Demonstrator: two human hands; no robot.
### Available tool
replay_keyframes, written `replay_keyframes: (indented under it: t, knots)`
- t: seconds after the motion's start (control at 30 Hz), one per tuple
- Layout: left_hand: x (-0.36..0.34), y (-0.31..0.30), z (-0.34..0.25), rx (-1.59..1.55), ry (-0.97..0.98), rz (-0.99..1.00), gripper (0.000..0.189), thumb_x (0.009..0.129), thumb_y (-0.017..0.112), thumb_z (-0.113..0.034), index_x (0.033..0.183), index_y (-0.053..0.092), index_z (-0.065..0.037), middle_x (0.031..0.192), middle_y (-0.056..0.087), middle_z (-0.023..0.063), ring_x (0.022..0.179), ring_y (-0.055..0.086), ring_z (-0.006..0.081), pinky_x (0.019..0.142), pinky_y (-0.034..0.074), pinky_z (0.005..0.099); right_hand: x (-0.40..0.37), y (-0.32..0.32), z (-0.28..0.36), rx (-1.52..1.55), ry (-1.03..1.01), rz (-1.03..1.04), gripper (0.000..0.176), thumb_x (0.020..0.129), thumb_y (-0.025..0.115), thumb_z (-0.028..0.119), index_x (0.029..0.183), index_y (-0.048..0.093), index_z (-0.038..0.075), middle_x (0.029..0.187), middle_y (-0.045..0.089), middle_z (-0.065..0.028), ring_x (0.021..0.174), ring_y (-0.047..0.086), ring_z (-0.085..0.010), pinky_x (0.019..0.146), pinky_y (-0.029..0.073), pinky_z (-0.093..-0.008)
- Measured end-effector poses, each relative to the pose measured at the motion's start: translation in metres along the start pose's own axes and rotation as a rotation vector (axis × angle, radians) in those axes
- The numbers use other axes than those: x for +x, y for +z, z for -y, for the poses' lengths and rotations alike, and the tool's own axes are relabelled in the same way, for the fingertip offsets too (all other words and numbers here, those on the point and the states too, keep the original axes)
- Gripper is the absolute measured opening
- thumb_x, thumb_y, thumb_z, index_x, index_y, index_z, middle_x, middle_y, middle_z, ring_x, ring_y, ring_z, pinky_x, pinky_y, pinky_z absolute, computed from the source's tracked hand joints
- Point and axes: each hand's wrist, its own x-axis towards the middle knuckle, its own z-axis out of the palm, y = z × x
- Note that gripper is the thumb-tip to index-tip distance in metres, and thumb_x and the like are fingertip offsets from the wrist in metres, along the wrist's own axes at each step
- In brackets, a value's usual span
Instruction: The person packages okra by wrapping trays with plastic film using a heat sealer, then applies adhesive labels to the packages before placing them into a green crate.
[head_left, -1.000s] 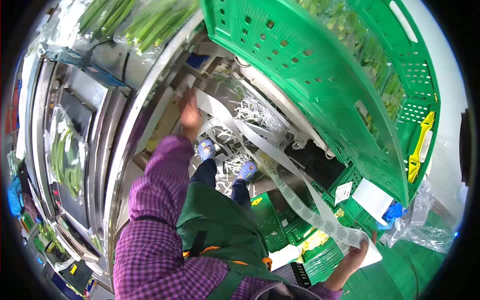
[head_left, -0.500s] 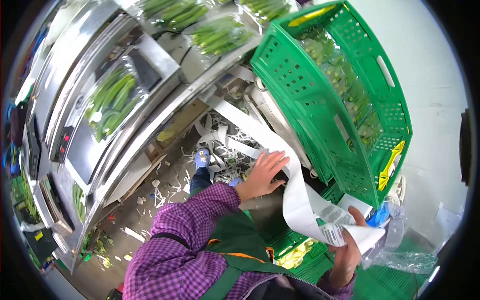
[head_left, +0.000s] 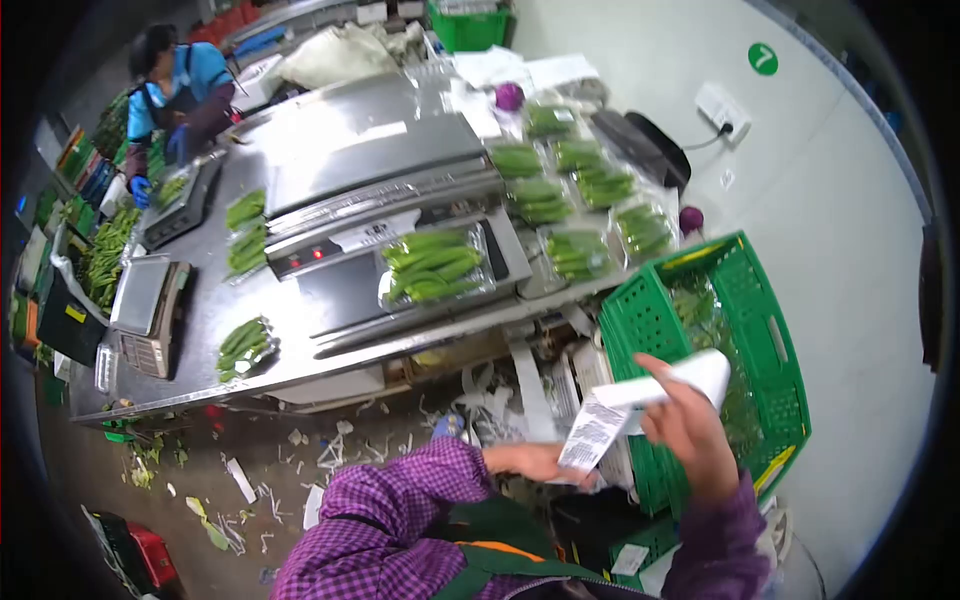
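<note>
My left hand (head_left: 540, 462) is low in the middle, its fingers closed on the lower end of a printed label strip (head_left: 597, 430). Up and to the right, my right hand (head_left: 685, 420) holds the folded white part of the same strip, with the index finger pointing up along it. A long white paper band (head_left: 533, 390) hangs below the table edge behind my left hand. Just beyond my right hand stands a green crate (head_left: 775, 385) with bagged green vegetables in it.
A steel table (head_left: 300, 385) carries a wrapping machine with a bag of green pods (head_left: 435, 265) on it, more bags (head_left: 578, 255) and a scale (head_left: 150, 310). A co-worker in blue (head_left: 205, 70) stands at the far left. Paper scraps litter the floor (head_left: 280, 450).
The view has swung up to show the table and co-worker. My right hand has risen with the strip, and my left hand, open before, has closed on its printed end.
</note>
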Motion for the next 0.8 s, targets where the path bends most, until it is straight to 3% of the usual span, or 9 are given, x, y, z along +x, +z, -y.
replay_keyframes:
  t: [0.1,0.17,0.27,0.33,0.37,0.47,0.57,0.7,0.8]
  knots:
    - [-0.037,0.017,-0.006,-0.392,-0.231,0.071,0.037,0.094,0.049,-0.027,0.118,0.053,0.001,0.112,0.06,0.0093,0.104,0.057,0.0175,0.091,0.044,0.0283,0.112,-0.052,-0.035,-0.009,0.356,-0.128,0.052,0.088,0.056,0.036,0.122,0.04,0.001,0.09,0.063,-0.0177,0.08,0.063,-0.0281,0.067,0.051,-0.0332]
    - [-0.049,0.019,-0.019,-0.254,-0.229,-0.004,0.039,0.095,0.048,-0.028,0.118,0.053,0.002,0.109,0.061,0.0089,0.101,0.058,0.0163,0.088,0.045,0.0279,0.148,-0.087,-0.091,-0.24,0.324,-0.255,0.063,0.087,0.054,0.047,0.125,0.038,0.0,0.096,0.061,-0.0223,0.081,0.063,-0.0294,0.072,0.051,-0.0358]
    - [-0.059,0.021,-0.011,-0.507,-0.112,-0.673,0.036,0.094,0.049,-0.026,0.118,0.054,0.0,0.109,0.061,0.0076,0.097,0.058,0.0142,0.084,0.046,0.0284,0.114,-0.06,-0.136,-0.166,0.353,-0.255,0.077,0.083,0.052,0.06,0.131,0.036,0.002,0.104,0.059,-0.0224,0.091,0.062,-0.0293,0.081,0.049,-0.038]
    - [-0.061,0.015,0.007,-0.556,-0.024,-0.931,0.032,0.093,0.052,-0.022,0.117,0.056,-0.002,0.108,0.061,0.005,0.095,0.058,0.0145,0.081,0.048,0.029,0.069,-0.037,-0.161,-0.126,0.27,-0.128,0.062,0.087,0.052,0.05,0.126,0.045,0.002,0.109,0.06,-0.0143,0.095,0.06,-0.022,0.081,0.048,-0.0346]
    - [-0.061,0.017,0.002,-0.61,0.128,-0.941,0.031,0.092,0.053,-0.021,0.117,0.056,-0.002,0.107,0.061,0.0044,0.093,0.058,0.0148,0.081,0.048,0.0299,0.05,-0.023,-0.17,-0.152,0.2,-0.045,0.053,0.088,0.055,0.042,0.122,0.049,0.001,0.109,0.061,-0.0112,0.095,0.06,-0.018,0.081,0.048,-0.0328]
    - [-0.06,0.014,-0.019,-0.561,0.042,-0.844,0.036,0.087,0.058,-0.016,0.12,0.054,-0.003,0.103,0.062,0.005,0.087,0.059,0.0144,0.077,0.05,0.0304,0.009,0.005,-0.201,-0.514,-0.119,-0.019,0.026,0.081,0.065,0.009,0.104,0.061,-0.002,0.095,0.066,-0.0054,0.086,0.059,-0.0088,0.076,0.046,-0.0271]
    - [-0.05,0.003,-0.063,-0.699,0.093,-0.613,0.045,0.083,0.06,-0.012,0.125,0.047,-0.001,0.102,0.063,0.0087,0.086,0.062,0.0175,0.076,0.052,0.0312,-0.007,-0.011,-0.226,-0.637,-0.205,-0.018,0.021,0.08,0.063,0.005,0.099,0.063,-0.003,0.093,0.066,-0.0045,0.083,0.058,-0.0091,0.075,0.047,-0.0266]
    - [-0.032,-0.028,-0.13,-0.67,0.273,-0.614,0.045,0.085,0.056,-0.011,0.126,0.043,0.004,0.111,0.059,0.0157,0.093,0.061,0.0221,0.082,0.051,0.0342,-0.017,-0.073,-0.287,-0.549,-0.234,-0.036,0.027,0.079,0.065,0.011,0.102,0.062,-0.003,0.09,0.068,-0.0096,0.082,0.062,-0.0135,0.075,0.047,-0.0293]
    - [-0.026,-0.047,-0.17,-0.611,0.368,-0.646,0.045,0.091,0.047,-0.018,0.129,0.037,0.005,0.12,0.053,0.0208,0.099,0.06,0.0251,0.085,0.051,0.0379,-0.042,-0.121,-0.321,-0.913,-0.093,-0.206,0.034,0.072,0.07,0.019,0.1,0.064,0.0,0.084,0.067,-0.0137,0.08,0.064,-0.0172,0.074,0.047,-0.0312]
